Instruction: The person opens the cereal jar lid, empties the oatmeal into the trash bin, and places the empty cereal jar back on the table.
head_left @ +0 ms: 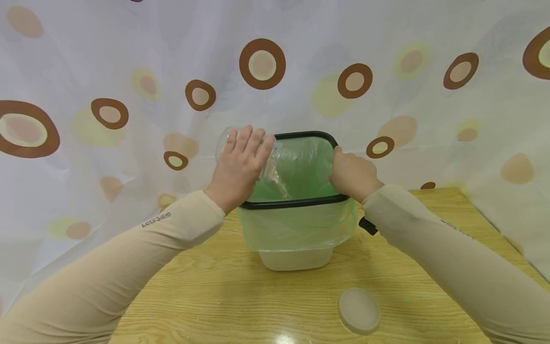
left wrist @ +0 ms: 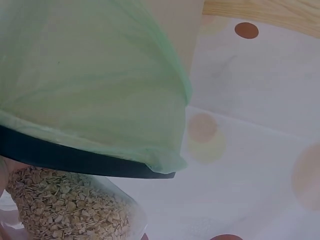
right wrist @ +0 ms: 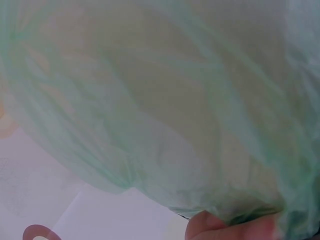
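In the head view, my left hand [head_left: 240, 168] grips a clear jar [head_left: 222, 142] tilted over the left side of a bin. Rolled oats [head_left: 280, 185] spill from its mouth into the bin, and more oats [left wrist: 70, 205] fill the jar in the left wrist view. The bin has a black rim [head_left: 296, 203] and a pale body [head_left: 296, 260], lined with a thin green plastic bag [head_left: 301, 228] folded over the outside. On the right side, my right hand [head_left: 354, 174] holds the rim with the bag; its fingers [right wrist: 235, 231] press the bag in the right wrist view.
A round beige lid [head_left: 359, 310] lies on the wooden table [head_left: 240, 306] in front of the bin. A small black piece [head_left: 367, 226] shows beside the bin under the right forearm. A white sheet with brown rings [head_left: 172, 48] hangs behind the table.
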### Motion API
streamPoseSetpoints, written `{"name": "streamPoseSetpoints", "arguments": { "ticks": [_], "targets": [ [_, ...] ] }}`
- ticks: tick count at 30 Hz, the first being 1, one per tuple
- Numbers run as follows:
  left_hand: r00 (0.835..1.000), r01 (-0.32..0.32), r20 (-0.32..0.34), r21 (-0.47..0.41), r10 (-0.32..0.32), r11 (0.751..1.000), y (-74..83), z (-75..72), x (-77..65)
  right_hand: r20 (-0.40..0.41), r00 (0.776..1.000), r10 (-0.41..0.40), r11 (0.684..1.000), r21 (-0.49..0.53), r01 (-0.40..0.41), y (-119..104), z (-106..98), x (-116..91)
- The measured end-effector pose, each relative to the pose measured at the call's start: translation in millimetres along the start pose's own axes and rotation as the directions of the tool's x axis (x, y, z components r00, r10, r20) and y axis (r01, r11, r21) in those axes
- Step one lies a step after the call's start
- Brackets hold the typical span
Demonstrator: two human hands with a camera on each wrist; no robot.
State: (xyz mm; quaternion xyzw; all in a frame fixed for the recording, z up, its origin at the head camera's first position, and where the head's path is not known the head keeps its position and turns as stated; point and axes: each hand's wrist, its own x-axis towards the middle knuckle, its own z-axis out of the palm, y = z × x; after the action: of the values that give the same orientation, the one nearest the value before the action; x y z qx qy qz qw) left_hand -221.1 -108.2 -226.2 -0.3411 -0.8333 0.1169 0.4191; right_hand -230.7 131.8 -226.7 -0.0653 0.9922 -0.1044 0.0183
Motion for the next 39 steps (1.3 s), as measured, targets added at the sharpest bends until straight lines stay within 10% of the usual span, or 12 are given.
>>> {"name": "streamPoseSetpoints", "arguments": {
  "ticks": [39],
  "targets": [
    [0.999,-0.039,0.005,0.032,0.039,0.999,-3.1,-5.4,-4.7,0.000,1.000,0.019,1.000,0.000,-0.019,0.6,-0.2,0.5]
  ]
}}
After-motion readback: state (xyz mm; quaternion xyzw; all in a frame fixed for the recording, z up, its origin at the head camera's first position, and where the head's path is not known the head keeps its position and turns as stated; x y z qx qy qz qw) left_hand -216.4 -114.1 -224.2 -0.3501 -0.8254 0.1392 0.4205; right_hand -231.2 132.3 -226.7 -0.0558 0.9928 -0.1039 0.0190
